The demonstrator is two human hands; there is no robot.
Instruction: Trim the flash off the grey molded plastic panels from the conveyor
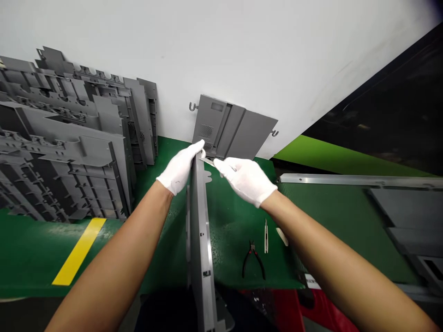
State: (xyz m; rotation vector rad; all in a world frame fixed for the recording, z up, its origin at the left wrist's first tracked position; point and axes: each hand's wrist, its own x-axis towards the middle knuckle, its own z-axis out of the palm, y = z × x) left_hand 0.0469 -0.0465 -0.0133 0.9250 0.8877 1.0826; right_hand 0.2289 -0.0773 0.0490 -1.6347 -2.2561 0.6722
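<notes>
A grey plastic panel [198, 216] stands on its edge in front of me, with its narrow side facing up. My left hand [182, 168], in a white glove, grips the panel's far end, thumb and fingers on either side. In my white-gloved right hand [247, 179] is a slim knife [208, 162], its pale blade pointing left against the panel's far upper edge. The fingers cover most of the knife's handle. Small rounded tabs [207, 176] stick out from the panel's right side, just below the blade.
Several grey panels [100, 157] stand stacked at the left on the green table [155, 249]. Another grey panel [238, 129] leans against the white wall. Black-handled cutting pliers [253, 260] and a slim pointed tool [266, 237] lie at the right. Beyond is a metal-railed conveyor [332, 207] carrying grey parts.
</notes>
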